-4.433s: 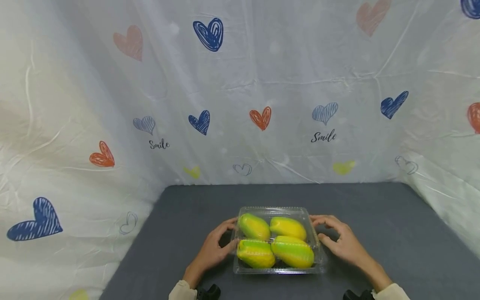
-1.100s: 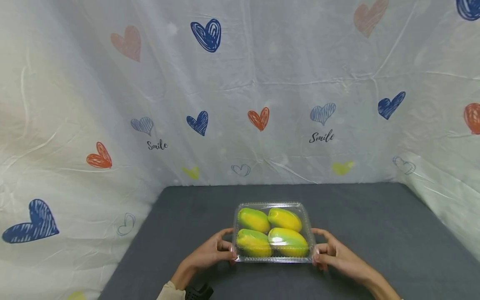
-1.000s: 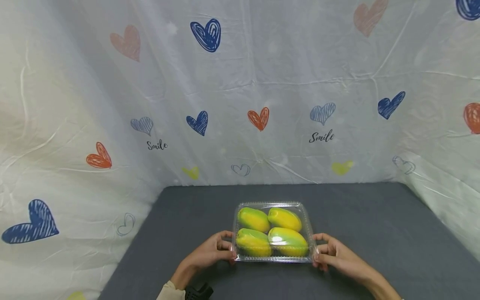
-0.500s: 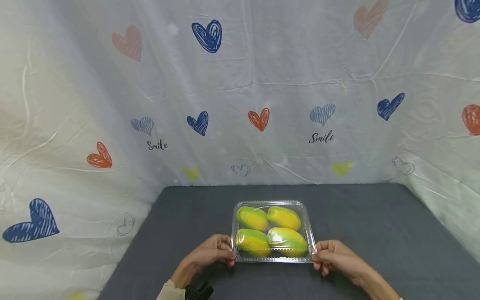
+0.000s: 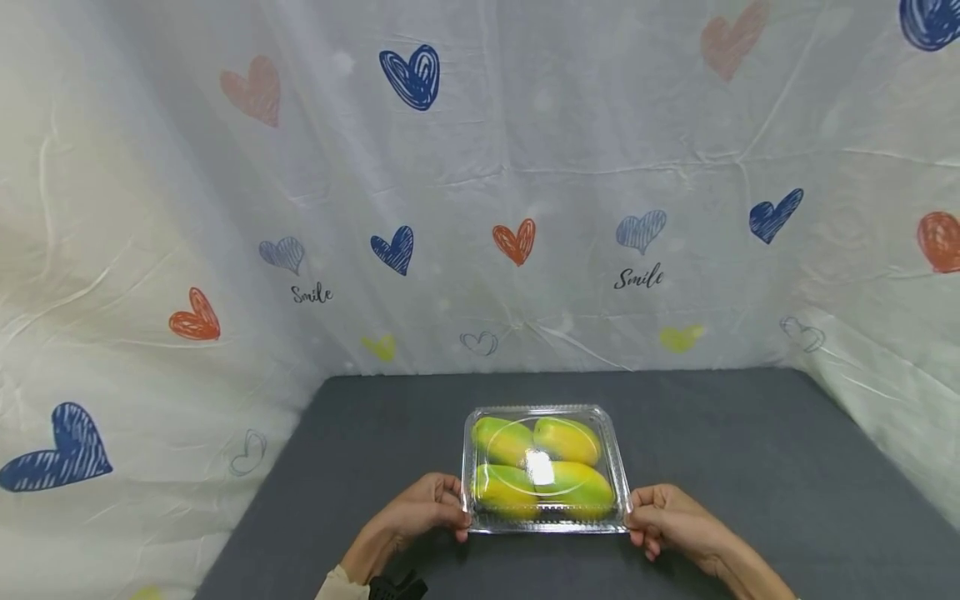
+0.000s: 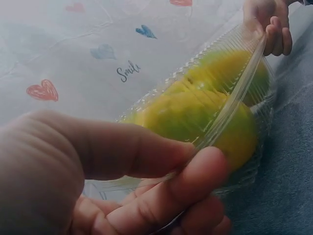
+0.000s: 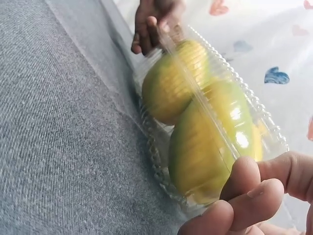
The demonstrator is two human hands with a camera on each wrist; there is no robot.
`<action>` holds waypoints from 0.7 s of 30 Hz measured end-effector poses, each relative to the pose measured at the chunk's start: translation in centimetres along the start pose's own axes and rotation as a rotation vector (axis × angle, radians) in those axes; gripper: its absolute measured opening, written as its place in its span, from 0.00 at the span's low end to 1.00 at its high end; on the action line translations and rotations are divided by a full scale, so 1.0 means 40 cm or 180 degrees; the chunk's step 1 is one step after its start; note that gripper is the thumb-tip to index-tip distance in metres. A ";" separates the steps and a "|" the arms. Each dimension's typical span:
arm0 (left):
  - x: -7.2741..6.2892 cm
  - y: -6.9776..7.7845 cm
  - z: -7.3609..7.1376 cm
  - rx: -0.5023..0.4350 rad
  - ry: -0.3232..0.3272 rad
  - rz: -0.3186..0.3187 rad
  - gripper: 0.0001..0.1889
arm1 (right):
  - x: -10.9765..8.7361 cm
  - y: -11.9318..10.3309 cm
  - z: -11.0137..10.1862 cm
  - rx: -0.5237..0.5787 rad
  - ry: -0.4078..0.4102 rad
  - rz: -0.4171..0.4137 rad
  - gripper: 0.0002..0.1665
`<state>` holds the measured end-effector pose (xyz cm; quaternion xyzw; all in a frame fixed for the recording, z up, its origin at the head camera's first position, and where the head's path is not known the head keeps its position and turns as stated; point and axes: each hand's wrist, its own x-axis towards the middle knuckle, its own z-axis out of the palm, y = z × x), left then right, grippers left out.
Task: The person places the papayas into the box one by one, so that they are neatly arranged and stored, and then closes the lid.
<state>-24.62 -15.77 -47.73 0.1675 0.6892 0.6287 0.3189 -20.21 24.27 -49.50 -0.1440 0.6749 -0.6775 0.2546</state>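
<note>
A clear plastic clamshell box (image 5: pixel 536 409) holds several yellow-green mangoes (image 5: pixel 573 490), seen through its shut lid. My left hand (image 5: pixel 416 510) pinches the rim at the box's near left corner. At the near right corner my right hand (image 5: pixel 678 523) pinches the same rim. In the left wrist view, thumb and forefinger of the left hand (image 6: pixel 161 171) meet on the thin rim flange, with the mangoes (image 6: pixel 178 120) behind. The right wrist view has the right hand's fingertips (image 7: pixel 247 176) on the flange, and the mangoes (image 7: pixel 208 142) stacked in view beyond.
A dark grey cloth covers the table (image 5: pixel 375 433) beneath and around the box. Behind and to both sides hangs a pale curtain (image 5: pixel 555 200) printed with hearts and "Smile". A black strap device (image 5: pixel 397 587) sits on the left wrist.
From the box's sides, both hands have come to its near corners and pinch the rim. Over the last second the forefingers drew back towards the thumbs, and the box tilted slightly.
</note>
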 end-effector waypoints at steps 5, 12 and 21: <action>-0.008 0.007 -0.014 -0.0069 -0.0198 -0.0122 0.10 | 0.000 -0.009 -0.001 0.0072 -0.0107 0.0101 0.08; -0.015 0.008 -0.029 -0.0010 -0.0410 -0.0244 0.08 | -0.002 -0.014 -0.005 0.0077 -0.0286 0.0072 0.07; -0.018 0.013 -0.037 0.0001 -0.0535 -0.0316 0.08 | -0.016 -0.021 -0.020 -0.0166 -0.0220 0.0185 0.09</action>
